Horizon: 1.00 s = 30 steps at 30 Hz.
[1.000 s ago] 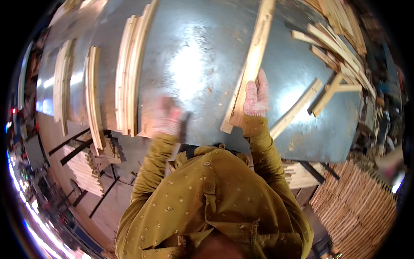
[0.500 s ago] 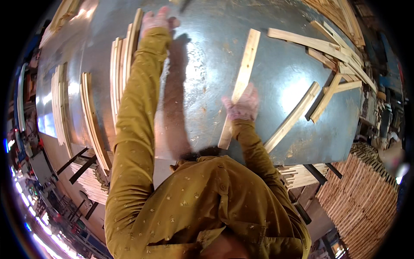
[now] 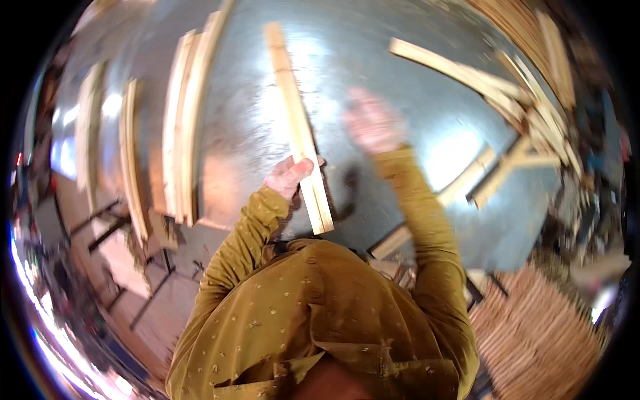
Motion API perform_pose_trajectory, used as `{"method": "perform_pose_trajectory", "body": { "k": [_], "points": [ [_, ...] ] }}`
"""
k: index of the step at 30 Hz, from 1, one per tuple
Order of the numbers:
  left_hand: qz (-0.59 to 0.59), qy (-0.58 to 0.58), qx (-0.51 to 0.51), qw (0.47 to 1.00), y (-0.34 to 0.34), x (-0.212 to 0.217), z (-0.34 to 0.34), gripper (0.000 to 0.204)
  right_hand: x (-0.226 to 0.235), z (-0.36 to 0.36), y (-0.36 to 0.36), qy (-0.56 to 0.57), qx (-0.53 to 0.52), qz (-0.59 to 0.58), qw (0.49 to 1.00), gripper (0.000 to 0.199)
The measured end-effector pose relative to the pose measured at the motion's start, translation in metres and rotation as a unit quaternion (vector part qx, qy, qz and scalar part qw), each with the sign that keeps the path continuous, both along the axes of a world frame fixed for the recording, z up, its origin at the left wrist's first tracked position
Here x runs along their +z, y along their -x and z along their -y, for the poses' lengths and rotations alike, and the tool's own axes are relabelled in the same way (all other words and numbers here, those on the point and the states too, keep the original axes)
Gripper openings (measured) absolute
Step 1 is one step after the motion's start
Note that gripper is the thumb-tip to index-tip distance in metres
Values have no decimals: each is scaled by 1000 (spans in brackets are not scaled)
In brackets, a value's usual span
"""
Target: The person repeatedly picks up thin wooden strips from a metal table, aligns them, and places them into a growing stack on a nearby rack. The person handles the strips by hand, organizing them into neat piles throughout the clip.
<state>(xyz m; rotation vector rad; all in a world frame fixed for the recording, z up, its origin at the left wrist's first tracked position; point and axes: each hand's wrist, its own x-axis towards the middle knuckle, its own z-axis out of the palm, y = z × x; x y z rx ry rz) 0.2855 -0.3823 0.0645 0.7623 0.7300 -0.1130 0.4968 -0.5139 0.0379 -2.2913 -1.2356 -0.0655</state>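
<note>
A long pale wooden strip [image 3: 293,107] slants over the metal table, its lower end close to my body. My left hand [image 3: 287,179] is closed round it near that end, thumb on top. To the right of the strip, apart from it, my right hand [image 3: 377,123] hovers over the table. Motion smears its fingers, and nothing shows in it. Under my right forearm another wooden strip [image 3: 461,179] lies slanted, partly hidden by the sleeve.
Upright groups of strips stand in rows on the left: one nearer [image 3: 183,127], one slimmer [image 3: 131,160], one at the edge [image 3: 87,127]. A loose pile of strips [image 3: 533,120] lies at the right of the metal table [image 3: 247,133]. Stacked wood [image 3: 533,327] rises beyond its lower right edge.
My left hand has come back from the far left rows and now grips the strip. The strip has moved left and tilted the other way. My right hand has let go and moved up.
</note>
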Motion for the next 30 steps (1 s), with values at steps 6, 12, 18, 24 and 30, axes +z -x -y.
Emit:
{"method": "perform_pose_trajectory", "body": {
  "k": [6,12,18,24,30],
  "points": [
    [-241,-329,-6,913,37,-16,-60,55,-43,72,-250,315,-125,237,911,60],
    [-389,-628,-116,664,91,6,-107,41,-42,32,-286,501,-177,48,846,66],
    [-392,-794,-51,463,139,-25,-116,73,43,-106,-170,411,-108,-98,900,46],
    [-485,-697,58,525,187,-24,-187,83,21,-252,22,237,-224,-424,845,44],
    [-409,-601,4,686,151,5,-205,55,-95,-300,141,102,46,-283,953,48]
  ]
}}
